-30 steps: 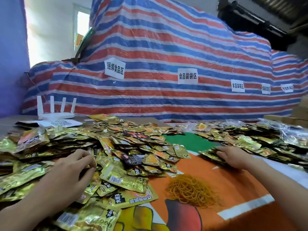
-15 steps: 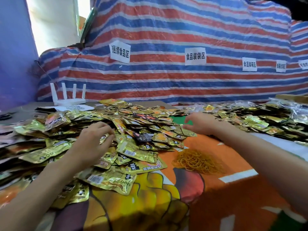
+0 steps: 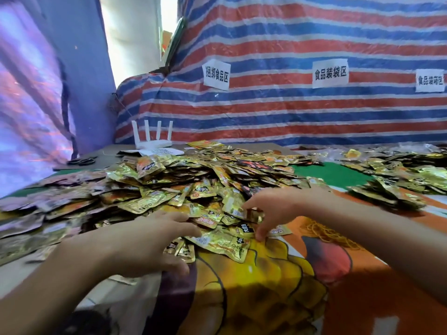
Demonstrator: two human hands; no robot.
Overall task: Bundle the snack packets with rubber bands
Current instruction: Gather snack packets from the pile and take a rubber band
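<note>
- Head view: a heap of gold snack packets (image 3: 193, 184) covers the left and middle of the desk (image 3: 254, 147), and a second heap (image 3: 399, 180) lies far right.
- The left hand (image 3: 145, 243) rests on the heap's near edge, fingers (image 3: 179, 226) spread.
- The right hand (image 3: 278, 209) reaches into the same edge with thumb and fingers apart and tips down on packets; I cannot tell whether they pinch one.
- A tangle of yellow rubber bands (image 3: 321, 235) lies on the orange printed cloth (image 3: 266, 286), just beside the right forearm.
- A white router (image 3: 152, 141) stands at the back, before a striped tarpaulin (image 3: 290, 117).
</note>
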